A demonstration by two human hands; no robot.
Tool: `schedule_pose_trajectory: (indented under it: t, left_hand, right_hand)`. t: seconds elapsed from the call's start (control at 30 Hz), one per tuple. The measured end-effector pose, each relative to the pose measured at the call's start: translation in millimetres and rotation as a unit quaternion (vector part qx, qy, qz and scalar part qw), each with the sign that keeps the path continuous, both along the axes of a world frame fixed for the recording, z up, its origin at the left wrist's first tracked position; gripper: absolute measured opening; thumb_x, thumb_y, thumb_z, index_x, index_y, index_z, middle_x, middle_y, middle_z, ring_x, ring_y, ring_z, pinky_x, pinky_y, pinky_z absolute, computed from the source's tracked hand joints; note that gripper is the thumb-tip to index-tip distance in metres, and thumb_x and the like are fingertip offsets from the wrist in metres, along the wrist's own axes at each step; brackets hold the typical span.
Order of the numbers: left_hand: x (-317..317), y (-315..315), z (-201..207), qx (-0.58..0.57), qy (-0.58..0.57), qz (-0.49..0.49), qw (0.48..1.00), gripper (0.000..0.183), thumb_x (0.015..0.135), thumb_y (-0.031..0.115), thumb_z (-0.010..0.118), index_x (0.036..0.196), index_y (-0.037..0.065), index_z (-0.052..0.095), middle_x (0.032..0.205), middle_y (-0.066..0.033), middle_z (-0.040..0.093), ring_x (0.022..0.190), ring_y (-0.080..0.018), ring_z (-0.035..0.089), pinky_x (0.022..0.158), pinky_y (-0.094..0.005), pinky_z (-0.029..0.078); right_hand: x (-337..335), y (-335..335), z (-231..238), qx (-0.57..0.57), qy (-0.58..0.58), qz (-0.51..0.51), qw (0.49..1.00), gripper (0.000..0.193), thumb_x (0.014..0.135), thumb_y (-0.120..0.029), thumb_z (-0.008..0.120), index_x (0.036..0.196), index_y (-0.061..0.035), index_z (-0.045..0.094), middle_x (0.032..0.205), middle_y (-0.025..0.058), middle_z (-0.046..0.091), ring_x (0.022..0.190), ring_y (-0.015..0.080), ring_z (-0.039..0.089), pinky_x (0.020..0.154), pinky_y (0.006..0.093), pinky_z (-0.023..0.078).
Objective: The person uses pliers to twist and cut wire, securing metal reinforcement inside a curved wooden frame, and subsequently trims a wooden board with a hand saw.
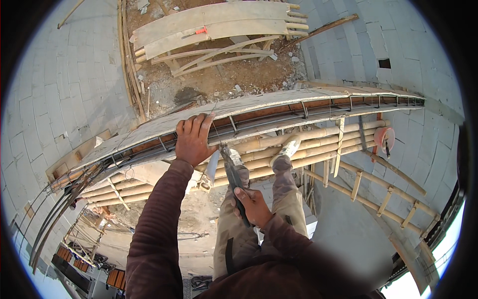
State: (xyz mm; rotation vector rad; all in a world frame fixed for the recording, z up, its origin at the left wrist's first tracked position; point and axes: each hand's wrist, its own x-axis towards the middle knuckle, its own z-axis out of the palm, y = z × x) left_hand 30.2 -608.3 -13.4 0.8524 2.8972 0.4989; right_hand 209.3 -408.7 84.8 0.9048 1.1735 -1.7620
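My right hand (255, 207) is wrapped round the handles of dark metal pincers (234, 182). Their jaws point away from me and touch the near edge of a long formwork trough, close to a thin wire (215, 128) that crosses it. My left hand (194, 137) lies across the trough just left of the wire, its fingers stretched over the far formwork board (239, 110) and its thumb towards the pincers. Steel rebar (279, 113) with stirrups runs along inside the trough. What lies under my left palm is hidden.
My feet stand on bamboo poles (318, 133) high above ground. A pinkish bucket (384, 138) hangs at the right. Bent rebar ends (55, 214) stick out at the left. Beyond the trough, a red-handled tool (199, 31) lies on a plank platform (239, 17). Grey block walls (50, 99) flank both sides.
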Motion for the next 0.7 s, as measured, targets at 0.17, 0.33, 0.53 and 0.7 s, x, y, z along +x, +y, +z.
schedule_pose_trajectory:
  t: [0.17,0.33,0.53,0.7]
  left_hand:
    - [1.0,0.4,0.1,0.006,0.002,-0.001,1.000,0.113,0.054,0.043,0.096,0.153,0.014,0.049,0.137,-0.0083,0.056,0.126,-0.0292,0.050,0.110,-0.0515,0.032]
    - [2.4,-0.7,-4.6,0.016,0.008,-0.001,1.000,0.116,0.049,0.036,0.096,0.152,0.013,0.048,0.138,-0.0091,0.055,0.126,-0.0308,0.050,0.111,-0.0519,0.032]
    - [-0.7,1.3,-1.3,0.010,0.010,-0.003,1.000,0.113,0.051,0.039,0.096,0.152,0.015,0.050,0.136,-0.0082,0.057,0.125,-0.0296,0.052,0.109,-0.0515,0.032]
    - [-3.0,2.9,-1.2,0.026,0.027,0.004,0.999,0.110,0.053,0.042,0.096,0.151,0.017,0.051,0.135,-0.0075,0.058,0.123,-0.0288,0.053,0.110,-0.0504,0.032]
  right_hand:
    - [-1.5,-16.0,0.3,-0.483,-0.140,-0.304,0.809,0.064,0.110,-0.059,0.044,0.147,-0.0067,0.048,0.080,-0.0042,0.049,0.059,0.0061,0.048,0.052,0.0237,0.043]
    - [-0.3,-49.4,0.0,-0.628,-0.135,-0.401,0.654,0.063,0.109,-0.060,0.045,0.145,-0.0079,0.050,0.078,-0.0049,0.048,0.061,0.0023,0.049,0.051,0.0222,0.043]
    - [-15.2,-41.6,19.7,-0.380,-0.202,-0.259,0.865,0.057,0.101,-0.060,0.062,0.112,-0.0045,0.064,0.080,-0.0006,0.063,0.061,0.0147,0.064,0.059,0.0293,0.056]
    - [-31.9,-32.1,27.1,-0.049,-0.109,-0.073,0.990,0.042,0.086,-0.037,0.090,0.086,-0.0021,0.066,0.066,0.0072,0.066,0.050,0.0149,0.064,0.045,0.0286,0.051]
